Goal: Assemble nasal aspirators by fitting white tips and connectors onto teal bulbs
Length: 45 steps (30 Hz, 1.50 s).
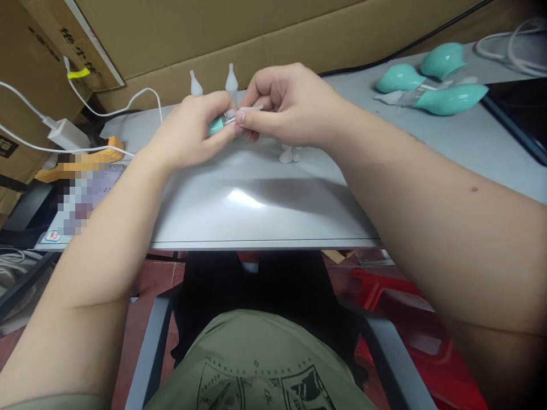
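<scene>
Over the far part of the table, my left hand point(188, 134) is closed around a teal bulb aspirator point(216, 126), its clear neck pointing right. My right hand point(294, 108) pinches a small translucent piece point(253, 108) at that neck, the two hands nearly touching. Fingers hide much of both parts, so I cannot tell whether they are joined. Just behind my hands, two translucent nozzle tips point(231, 80) stand upright. Below my right hand lie small white pieces point(288, 154), perhaps silicone or plastic.
Several teal bulb aspirators point(450, 99) lie at the back right, beside a dark tablet-like device point(523, 111). Cardboard point(213, 34) walls the back edge. A phone point(100, 185), a white charger point(69, 135) and cables are at left. A red plastic stool point(405, 336) stands below right.
</scene>
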Motion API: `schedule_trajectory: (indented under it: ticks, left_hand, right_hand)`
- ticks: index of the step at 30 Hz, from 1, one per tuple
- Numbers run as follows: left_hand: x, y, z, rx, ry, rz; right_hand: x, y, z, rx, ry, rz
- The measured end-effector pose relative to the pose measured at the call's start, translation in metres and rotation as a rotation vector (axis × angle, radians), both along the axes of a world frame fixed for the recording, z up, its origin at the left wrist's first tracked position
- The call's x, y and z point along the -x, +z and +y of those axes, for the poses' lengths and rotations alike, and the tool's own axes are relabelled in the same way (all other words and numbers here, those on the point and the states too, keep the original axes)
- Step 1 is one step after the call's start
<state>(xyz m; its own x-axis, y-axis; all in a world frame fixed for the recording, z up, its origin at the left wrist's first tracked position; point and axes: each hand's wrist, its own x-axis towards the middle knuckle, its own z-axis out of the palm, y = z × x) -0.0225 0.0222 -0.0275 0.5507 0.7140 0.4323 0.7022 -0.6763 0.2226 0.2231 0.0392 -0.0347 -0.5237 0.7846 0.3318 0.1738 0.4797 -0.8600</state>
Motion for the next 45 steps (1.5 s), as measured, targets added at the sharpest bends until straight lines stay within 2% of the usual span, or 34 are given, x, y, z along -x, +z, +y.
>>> schedule_trajectory:
  ticks: [6,11,16,21,26,30,36,41,45]
  left_hand:
    - [-0.006,0.005,-0.006,-0.011,0.017,-0.04]
    - [-0.008,0.003,-0.009,-0.011,0.041,-0.067]
    - [-0.007,0.004,-0.01,-0.001,0.065,-0.045]
    - [-0.009,0.007,-0.014,0.009,0.104,0.019]
    - [-0.011,0.006,-0.015,-0.03,0.131,0.029]
    - [-0.012,0.007,-0.016,-0.031,0.137,0.043]
    - [-0.013,0.007,-0.017,0.004,0.118,-0.012]
    - [-0.013,0.002,-0.013,0.033,0.065,-0.077]
    - [-0.012,-0.001,-0.009,0.055,0.044,-0.093]
  right_hand:
    - [-0.001,0.008,-0.004,0.01,-0.074,0.09]
    - [-0.002,0.01,-0.003,0.015,-0.082,0.048]
    - [-0.005,0.007,0.001,0.03,-0.01,0.019]
    - [-0.011,0.002,0.01,-0.025,0.057,-0.016]
    - [-0.012,-0.001,0.015,-0.035,0.064,0.01]
    - [-0.008,0.003,0.01,0.014,0.04,0.012]
    - [0.003,0.013,-0.006,0.079,-0.072,-0.049]
    - [0.009,0.014,-0.01,0.034,-0.065,-0.014]
    - [0.011,0.013,-0.01,0.037,-0.123,-0.033]
